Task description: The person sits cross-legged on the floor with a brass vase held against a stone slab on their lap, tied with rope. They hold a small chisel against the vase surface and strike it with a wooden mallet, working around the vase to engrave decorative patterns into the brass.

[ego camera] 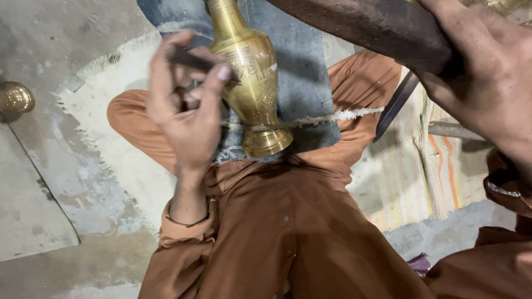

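Pinching a thin dark chisel [191, 60] in our left hand [185, 108] against the brass vase [252, 83] lying between our knees, our right hand [487, 83] grips a hammer [377, 25]. The vase looks rigid, smooth, slippery; its narrow roped foot seems the best hold.

The floor [50, 44] is bare grey concrete, stained and patchy, with a paler slab [30, 205] set into it at the lower left. A cream mat [119, 144] with a frayed, fringed edge lies on the concrete. On top of the mat sits a strip of blue-grey cloth [302, 77], and a brass vase [252, 77] lies on that cloth. To the right a striped woven rug [404, 182] in pale and orange tones covers the floor. A round brass piece [14, 99] rests on the concrete at the left edge.
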The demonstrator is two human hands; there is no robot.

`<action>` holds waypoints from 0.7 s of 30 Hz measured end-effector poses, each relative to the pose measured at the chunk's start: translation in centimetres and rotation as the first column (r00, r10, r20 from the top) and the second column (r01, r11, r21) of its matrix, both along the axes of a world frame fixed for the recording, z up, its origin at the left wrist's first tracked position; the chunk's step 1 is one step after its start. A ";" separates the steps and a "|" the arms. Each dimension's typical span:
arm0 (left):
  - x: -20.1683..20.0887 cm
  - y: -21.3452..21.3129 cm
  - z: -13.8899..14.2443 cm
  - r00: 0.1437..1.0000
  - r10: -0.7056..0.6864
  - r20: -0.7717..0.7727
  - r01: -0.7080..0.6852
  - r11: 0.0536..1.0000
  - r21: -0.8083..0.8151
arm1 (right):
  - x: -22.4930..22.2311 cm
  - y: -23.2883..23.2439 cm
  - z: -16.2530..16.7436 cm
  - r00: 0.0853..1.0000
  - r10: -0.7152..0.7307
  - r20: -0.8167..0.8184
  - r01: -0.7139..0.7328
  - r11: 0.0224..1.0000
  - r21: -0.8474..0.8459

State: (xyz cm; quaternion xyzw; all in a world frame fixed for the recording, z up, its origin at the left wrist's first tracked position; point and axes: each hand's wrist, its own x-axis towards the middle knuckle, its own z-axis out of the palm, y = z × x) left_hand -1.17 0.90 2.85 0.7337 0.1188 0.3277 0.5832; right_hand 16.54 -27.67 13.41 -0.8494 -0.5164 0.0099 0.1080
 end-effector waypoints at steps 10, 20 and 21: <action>-0.3 -1.3 -1.6 0.988 -0.019 -0.156 0.016 1.000 -0.022 | 2.0 -0.6 -0.7 0.998 0.016 -0.054 -0.018 0.999 -0.044; -0.4 -1.9 -2.8 0.987 0.073 -0.141 -0.057 0.992 0.117 | 3.1 -0.5 -1.9 0.995 -0.002 -0.098 0.000 1.000 -0.020; -0.4 -2.0 -2.9 0.989 0.081 -0.121 -0.064 0.988 0.140 | 3.0 -0.2 -1.9 0.995 0.010 -0.098 -0.011 1.000 -0.012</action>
